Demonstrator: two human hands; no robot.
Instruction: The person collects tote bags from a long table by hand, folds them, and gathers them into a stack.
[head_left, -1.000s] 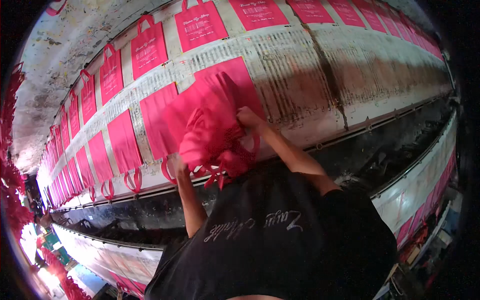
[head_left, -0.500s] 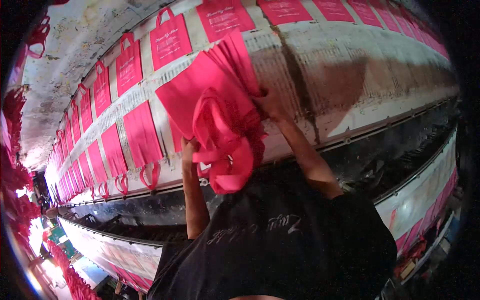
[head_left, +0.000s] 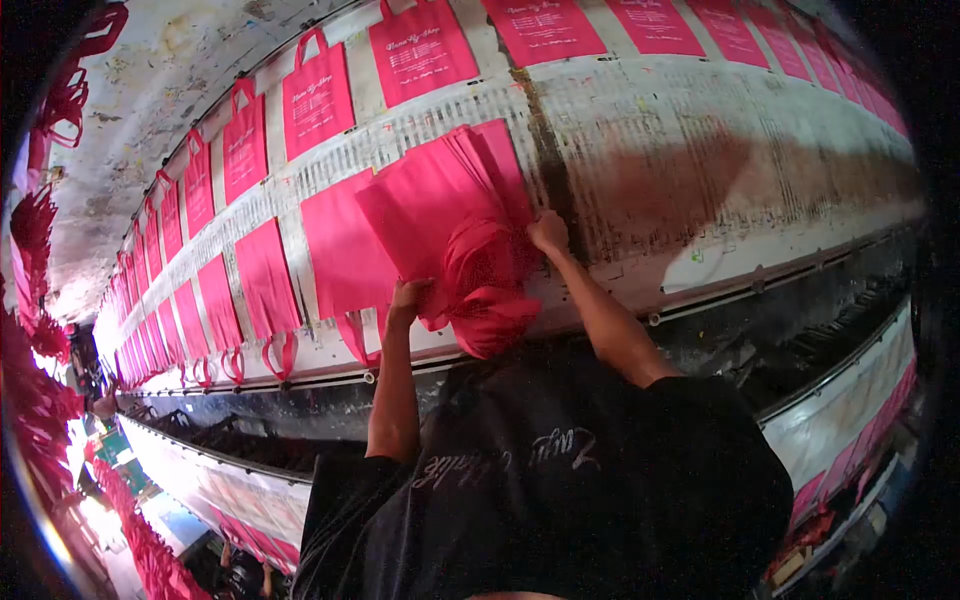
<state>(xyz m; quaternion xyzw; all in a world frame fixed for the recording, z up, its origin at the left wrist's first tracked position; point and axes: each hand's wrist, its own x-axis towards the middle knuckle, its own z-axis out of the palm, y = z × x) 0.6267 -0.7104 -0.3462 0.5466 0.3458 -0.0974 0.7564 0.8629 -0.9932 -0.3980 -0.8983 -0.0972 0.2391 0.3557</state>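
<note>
A stack of pink tote bags (head_left: 430,205) lies at a slant on the long table before me, its upper edges fanned out. The bunched handles (head_left: 485,320) hang in loops toward my shirt. My left hand (head_left: 410,298) is closed on the lower left edge of the stack. At its right edge, my right hand (head_left: 547,232) is closed on the pink fabric; its fingertips are partly hidden. Just left of the stack, and partly under it, a single pink bag (head_left: 340,245) lies flat with its handle toward me.
Printed pink bags (head_left: 425,50) line the table's far side, and plain ones (head_left: 268,275) line the near side to the left. A metal rail (head_left: 655,319) edges the stained table (head_left: 690,150). Pink bundles (head_left: 45,390) hang at far left. Part of another person (head_left: 245,572) shows at lower left.
The stack has come down onto the table and shifted right relative to the flat bag, which now shows more fully. Both hands have moved with it and keep their hold.
</note>
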